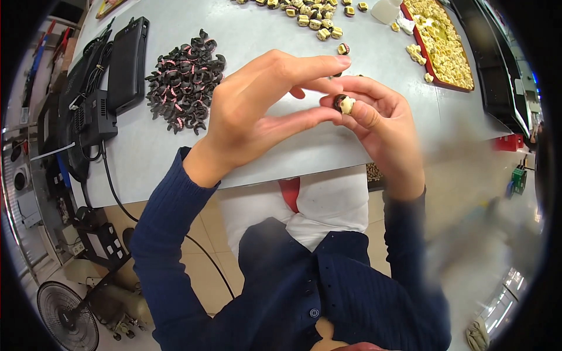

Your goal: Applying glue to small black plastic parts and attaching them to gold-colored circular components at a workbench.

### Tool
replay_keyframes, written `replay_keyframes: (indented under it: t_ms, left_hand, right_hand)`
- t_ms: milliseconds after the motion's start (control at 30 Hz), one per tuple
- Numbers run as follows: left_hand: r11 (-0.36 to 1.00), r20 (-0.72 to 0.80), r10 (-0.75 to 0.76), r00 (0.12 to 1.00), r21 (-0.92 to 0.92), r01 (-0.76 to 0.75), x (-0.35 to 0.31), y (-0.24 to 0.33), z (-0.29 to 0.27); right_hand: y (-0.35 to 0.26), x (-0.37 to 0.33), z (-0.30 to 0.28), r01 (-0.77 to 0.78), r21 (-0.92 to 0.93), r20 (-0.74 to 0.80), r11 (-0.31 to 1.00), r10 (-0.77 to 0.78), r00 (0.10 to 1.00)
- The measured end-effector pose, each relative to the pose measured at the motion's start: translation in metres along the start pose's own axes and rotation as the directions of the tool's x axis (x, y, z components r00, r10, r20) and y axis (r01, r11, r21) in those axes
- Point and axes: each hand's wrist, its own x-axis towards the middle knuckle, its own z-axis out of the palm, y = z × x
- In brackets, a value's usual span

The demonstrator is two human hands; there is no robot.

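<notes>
Between its thumb and fingers, my right hand (389, 120) pinches a small toy head piece (346, 105), cream at the front with a dark brown or black part on its side. My left hand (252, 105) is open above the table, its fingers stretched toward the piece. The left thumb tip reaches the edge of the piece; whether it presses on it I cannot tell. A pile of curved black pieces with pink strips (184, 82) lies to the left of my left hand. Just beyond my fingertips sits a single cream-and-dark piece (343, 49).
Several cream-and-dark pieces (316, 23) are scattered at the far side of the grey table (281, 149). A red tray (430, 70) of cream pieces stands at the right, near a white bottle (386, 10). Black electronic boxes (127, 64) with cables line the left edge.
</notes>
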Motion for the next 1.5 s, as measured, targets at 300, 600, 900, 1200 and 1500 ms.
replay_keyframes:
  t_ms: [300, 600, 900, 1200, 1500]
  left_hand:
    - [0.937, 0.088, -0.242, 0.966, 0.278, 0.21, 0.001, -0.019, -0.01]
    - [0.91, 0.178, -0.389, 0.904, 0.225, 0.347, -0.003, -0.019, -0.013]
    - [0.943, 0.082, -0.268, 0.96, 0.228, 0.244, 0.002, -0.014, -0.01]
    - [0.991, 0.031, -0.104, 0.994, 0.089, 0.101, 0.001, -0.004, -0.002]
    - [0.996, -0.01, 0.062, 0.998, 0.072, -0.061, -0.001, -0.002, 0.003]
  right_hand:
    - [-0.011, 0.01, -0.052, 0.271, -0.567, -0.17, 0.778, -0.433, 0.885]
    - [-0.017, 0.052, -0.069, 0.199, -0.966, 0.024, 0.165, -0.709, 0.705]
    - [-0.046, 0.086, -0.131, 0.101, -0.994, 0.109, -0.048, -0.609, 0.786]
    - [-0.02, 0.006, -0.039, 0.284, -0.47, -0.172, 0.835, -0.402, 0.899]
    - [0.0, -0.005, 0.002, 0.16, -0.152, -0.112, 0.975, -0.178, 0.978]
